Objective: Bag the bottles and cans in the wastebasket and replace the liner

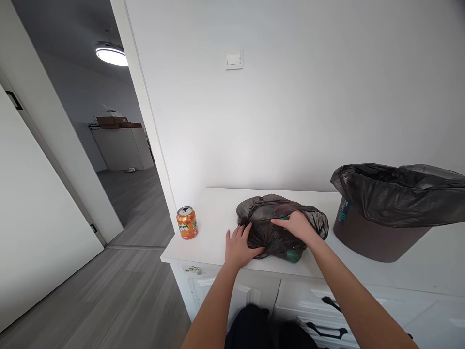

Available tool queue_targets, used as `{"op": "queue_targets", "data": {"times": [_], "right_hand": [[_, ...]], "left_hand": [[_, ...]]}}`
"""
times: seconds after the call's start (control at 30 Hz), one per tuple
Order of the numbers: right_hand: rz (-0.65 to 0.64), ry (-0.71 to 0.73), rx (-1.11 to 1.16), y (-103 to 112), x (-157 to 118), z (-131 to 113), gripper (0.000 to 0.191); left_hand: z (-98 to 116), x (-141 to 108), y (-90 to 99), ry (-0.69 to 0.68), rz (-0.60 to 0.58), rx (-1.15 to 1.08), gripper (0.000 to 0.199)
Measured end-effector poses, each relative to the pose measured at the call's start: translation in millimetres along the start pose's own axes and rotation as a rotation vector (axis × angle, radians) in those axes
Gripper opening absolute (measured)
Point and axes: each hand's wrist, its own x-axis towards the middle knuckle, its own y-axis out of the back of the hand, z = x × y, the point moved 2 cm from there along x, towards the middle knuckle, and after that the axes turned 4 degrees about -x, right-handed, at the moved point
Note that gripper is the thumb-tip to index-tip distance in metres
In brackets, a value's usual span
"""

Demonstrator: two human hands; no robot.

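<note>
The white wall [298,121] takes up the most room, with a light switch [234,58] high on it, and a pale door [36,213] stands at the left beside the doorway. Below the wall runs the white desk [214,213], with drawers and dark handles on its near side. On its right sits the brownish bin [378,240], a dark liner [407,198] folded loosely over its rim. Left of the bin, around the middle of what I can see, a thin black bag [268,240] lies crumpled on the desk, something green showing through near its near edge. The left hand [238,248] is spread wide on the bag's left side, thumb well apart from the fingers. The right hand [298,227] reaches into the bag from the right; its fingers are partly hidden, so I can't tell whether they grip anything. Smallest on the desk, an orange can [187,224] stands upright near the left end.
</note>
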Motion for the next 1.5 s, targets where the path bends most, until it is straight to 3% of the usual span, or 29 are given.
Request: {"op": "queue_targets", "data": {"times": [0.23, 0.33, 0.43, 0.53, 0.7, 0.8, 0.93, 1.2, 1.37, 1.5], "right_hand": [[0.223, 0.073, 0.192, 52.8, -29.1, 4.0, 0.041], [0.35, 0.098, 0.315, 81.9, -42.2, -6.0, 0.049], [0.458, 0.186, 0.378, 92.0, -34.1, -27.6, 0.054], [0.464, 0.347, 0.384, 67.2, 1.5, -65.2, 0.054], [0.235, 0.568, 0.385, -25.3, 64.2, -147.6, 0.046], [0.086, 0.575, 0.341, -74.8, 76.2, -185.7, 0.043], [-0.047, 0.489, 0.3, -112.6, 80.3, -213.2, 0.041], [-0.182, 0.43, 0.325, -135.9, 86.1, -227.3, 0.038], [-0.252, 0.39, 0.352, -125.3, 82.1, -226.4, 0.046], [-0.308, 0.361, 0.473, -103.6, 68.6, -220.4, 0.056]], "left_hand": [[1.1, -1.1, 0.5, 0.003, -0.002, -0.005, 0.089], [1.5, -2.0, 0.4, -0.001, 0.002, -0.015, 0.089], [1.6, -3.1, 0.0, 0.0, 0.003, -0.026, 0.09], [2.4, -4.4, 1.1, 0.004, 0.003, -0.027, 0.089], [2.8, -5.6, 4.1, 0.027, 0.004, -0.064, 0.088], [1.7, -6.6, 4.9, 0.033, 0.015, -0.086, 0.08], [1.3, -9.2, 5.9, 0.015, -0.012, -0.074, 0.07], [2.5, -11.0, 5.3, -0.004, -0.034, -0.027, 0.053], [-4.3, -6.6, -5.6, -0.021, -0.015, -0.033, 0.062], [-8.7, -3.3, -12.2, -0.03, 0.052, -0.079, 0.07]]}}
